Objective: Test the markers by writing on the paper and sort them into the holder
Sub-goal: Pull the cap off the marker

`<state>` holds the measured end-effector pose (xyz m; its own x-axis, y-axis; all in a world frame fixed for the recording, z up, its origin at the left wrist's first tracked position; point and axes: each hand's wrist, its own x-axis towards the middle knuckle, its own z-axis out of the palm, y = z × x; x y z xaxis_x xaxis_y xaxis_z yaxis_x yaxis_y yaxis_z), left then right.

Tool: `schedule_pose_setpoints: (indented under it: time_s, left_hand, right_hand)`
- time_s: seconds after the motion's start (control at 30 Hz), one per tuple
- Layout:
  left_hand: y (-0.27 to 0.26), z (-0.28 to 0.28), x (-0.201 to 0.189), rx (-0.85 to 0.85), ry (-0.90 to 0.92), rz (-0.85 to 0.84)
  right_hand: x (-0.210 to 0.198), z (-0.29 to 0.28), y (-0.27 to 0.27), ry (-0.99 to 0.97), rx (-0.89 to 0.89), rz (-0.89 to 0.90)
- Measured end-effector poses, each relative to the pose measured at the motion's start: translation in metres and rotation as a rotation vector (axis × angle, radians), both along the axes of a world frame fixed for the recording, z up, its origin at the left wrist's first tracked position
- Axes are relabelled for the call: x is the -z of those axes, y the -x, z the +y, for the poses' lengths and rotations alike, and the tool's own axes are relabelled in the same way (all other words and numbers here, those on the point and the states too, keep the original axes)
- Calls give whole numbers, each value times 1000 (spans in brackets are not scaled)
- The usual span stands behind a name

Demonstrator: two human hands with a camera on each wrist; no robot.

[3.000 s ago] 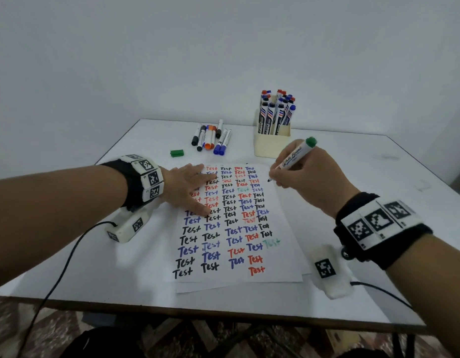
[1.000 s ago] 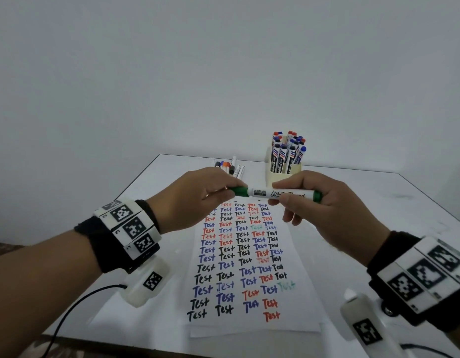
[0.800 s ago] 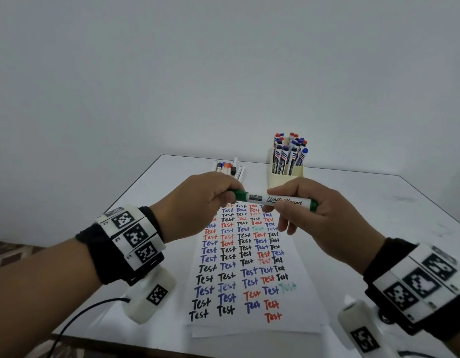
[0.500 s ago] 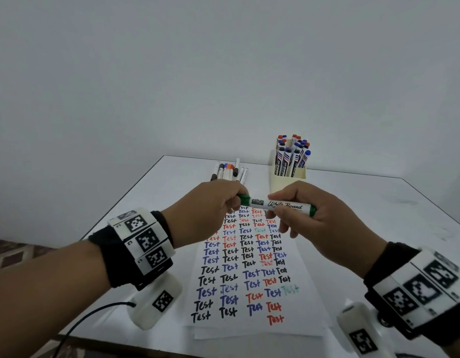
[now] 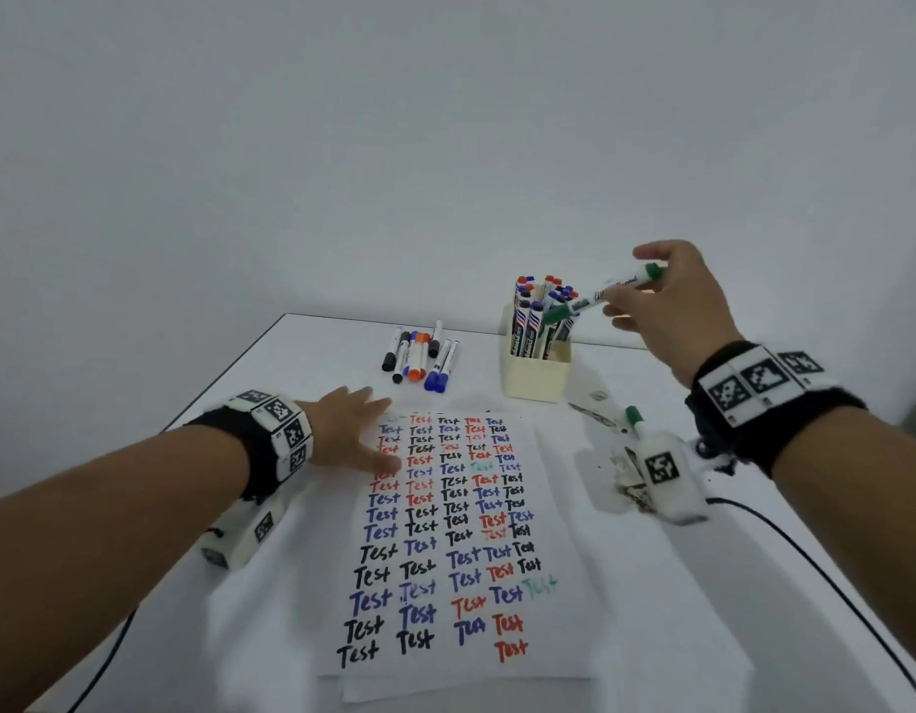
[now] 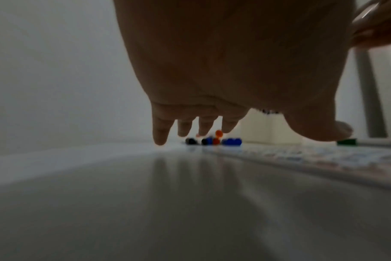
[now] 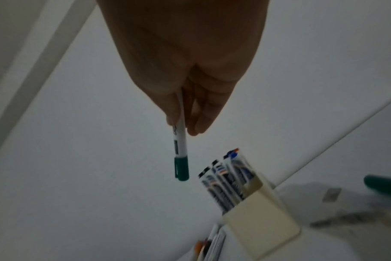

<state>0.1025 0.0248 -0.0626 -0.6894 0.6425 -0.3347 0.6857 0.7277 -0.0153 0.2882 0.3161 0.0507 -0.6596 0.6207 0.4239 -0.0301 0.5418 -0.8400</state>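
Where both hands gripped the green marker (image 5: 602, 296) level above the paper (image 5: 455, 548) half a second ago, only the right hand (image 5: 666, 306) holds it now, and it has carried the capped marker to the cream holder (image 5: 535, 375). Its thumb and fingers pinch the white barrel near the back end, and the marker slants down with its green cap just over the markers standing in the holder. From the right wrist view the cap hangs clear of the holder, not yet inside it. The left hand (image 5: 350, 429) has let go and dropped to the white table (image 5: 270, 383); it holds nothing, its fingers spread and straight at the upper left corner of the paper, fingertips (image 6: 160, 139) at the surface. Beyond them lies the group of loose markers (image 5: 419, 355), well left of the holder. Another green marker (image 5: 635, 420) lies on the table by the right wrist.
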Motion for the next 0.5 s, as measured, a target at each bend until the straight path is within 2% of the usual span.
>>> schedule_pose_setpoints:
  time_s: [0.07,0.17,0.27,0.4,0.5]
  left_hand:
    - [4,-1,8,-47,127,0]
    - [7,0,15,-66,164,1]
    - [11,-1,17,-44,206,-4]
    - [18,0,18,-26,229,-40]
    - [22,0,20,-29,224,-61]
  right_hand:
    - [-6,12,12,-95,66,9]
    - [-9,26,30,-284,142,-74]
    - [-3,36,47,-394,158,-172]
    - [15,43,68,-404,171,-266]
    - [33,47,81,-304,130,-285]
